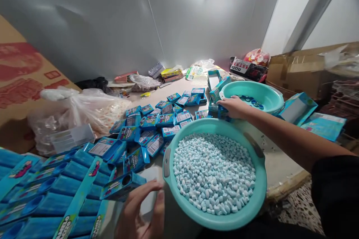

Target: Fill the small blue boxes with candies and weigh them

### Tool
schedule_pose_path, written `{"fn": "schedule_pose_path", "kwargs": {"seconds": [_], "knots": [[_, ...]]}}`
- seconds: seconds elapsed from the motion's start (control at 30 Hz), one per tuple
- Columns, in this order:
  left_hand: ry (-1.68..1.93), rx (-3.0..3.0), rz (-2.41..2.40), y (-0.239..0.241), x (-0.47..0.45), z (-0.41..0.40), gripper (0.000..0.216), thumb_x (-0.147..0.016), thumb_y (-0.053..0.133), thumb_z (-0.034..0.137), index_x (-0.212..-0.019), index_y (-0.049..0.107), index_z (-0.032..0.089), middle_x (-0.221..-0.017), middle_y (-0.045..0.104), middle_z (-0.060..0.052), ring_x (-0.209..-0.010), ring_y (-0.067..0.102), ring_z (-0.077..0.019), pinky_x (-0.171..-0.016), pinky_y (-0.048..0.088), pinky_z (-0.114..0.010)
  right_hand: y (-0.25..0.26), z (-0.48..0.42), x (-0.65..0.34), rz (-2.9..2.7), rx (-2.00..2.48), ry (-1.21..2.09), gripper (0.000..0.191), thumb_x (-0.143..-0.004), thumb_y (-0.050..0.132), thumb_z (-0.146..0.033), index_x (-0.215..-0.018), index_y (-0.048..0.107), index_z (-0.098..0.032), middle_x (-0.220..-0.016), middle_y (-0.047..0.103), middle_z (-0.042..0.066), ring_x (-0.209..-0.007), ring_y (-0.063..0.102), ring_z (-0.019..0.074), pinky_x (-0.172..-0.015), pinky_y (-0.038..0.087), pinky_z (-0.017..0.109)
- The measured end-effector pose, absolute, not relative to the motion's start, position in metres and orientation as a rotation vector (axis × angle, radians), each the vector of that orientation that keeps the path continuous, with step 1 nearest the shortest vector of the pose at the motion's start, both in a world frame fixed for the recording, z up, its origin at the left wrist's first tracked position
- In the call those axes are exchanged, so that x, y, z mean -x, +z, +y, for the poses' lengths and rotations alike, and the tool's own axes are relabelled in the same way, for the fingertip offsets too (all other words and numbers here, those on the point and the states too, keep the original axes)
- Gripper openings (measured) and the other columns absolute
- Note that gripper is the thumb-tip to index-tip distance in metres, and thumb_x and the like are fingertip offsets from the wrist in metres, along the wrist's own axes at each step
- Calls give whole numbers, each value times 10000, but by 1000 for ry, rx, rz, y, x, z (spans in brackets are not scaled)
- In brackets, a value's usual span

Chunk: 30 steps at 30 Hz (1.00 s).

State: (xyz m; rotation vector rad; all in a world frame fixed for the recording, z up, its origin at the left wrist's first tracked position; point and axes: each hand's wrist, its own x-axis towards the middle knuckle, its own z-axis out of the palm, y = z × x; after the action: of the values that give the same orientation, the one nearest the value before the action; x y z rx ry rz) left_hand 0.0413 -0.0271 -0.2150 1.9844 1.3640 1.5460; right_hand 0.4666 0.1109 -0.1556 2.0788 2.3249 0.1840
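Note:
A teal basin (259, 190) in front of me is full of small pale blue and white candies (214, 173). My right hand (234, 107) reaches past its far rim and closes on a small blue box (223, 114) beside a second teal basin (267, 99). That basin holds a few dark blue pieces. My left hand (141, 211), bottom centre, curls around a pale object (150, 194) I cannot make out, next to an open blue box (122, 186). Several flat blue candy boxes (165, 119) lie scattered over the table (276, 166).
Rows of open blue boxes (42, 198) fill the lower left. A clear plastic bag (92, 110) of light pieces and a printed cardboard sheet (22, 78) sit at left. Brown cartons (305, 69) stand at right; clutter lines the far wall. Speckled floor (303, 209) shows lower right.

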Motion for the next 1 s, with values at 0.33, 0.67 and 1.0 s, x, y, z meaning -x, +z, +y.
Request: {"fn": "schedule_pose_path", "kwargs": {"seconds": [0.33,0.67,1.0], "knots": [[1247,-1595,1098,-187,-165,19,527,-699,834,455,-1113,664,176,-967,712,-78,-925,715,-270,-795,601,-379,-150,7,-360,2646,-2065,-2134,600,-831,686,-602,-1263,606,-193,-1160,724,112,-995,706,263,-862,584,427],[1504,-1447,1412,-180,-164,48,593,-576,894,378,-1032,580,164,-821,688,-15,-671,674,-168,-634,544,-272,-215,-13,-291,2728,-1738,-460,837,-975,471,-590,-1566,365,-6,-1632,319,280,-1541,247,416,-1247,211,603],[1398,-1397,1117,-202,-157,60,567,-681,847,395,-1149,638,152,-1049,745,-105,-919,741,-241,-839,601,-357,-221,48,-351,2353,-2190,-891,628,-964,525,-546,-1482,528,-192,-1623,375,171,-1473,384,365,-1200,322,532]]}}
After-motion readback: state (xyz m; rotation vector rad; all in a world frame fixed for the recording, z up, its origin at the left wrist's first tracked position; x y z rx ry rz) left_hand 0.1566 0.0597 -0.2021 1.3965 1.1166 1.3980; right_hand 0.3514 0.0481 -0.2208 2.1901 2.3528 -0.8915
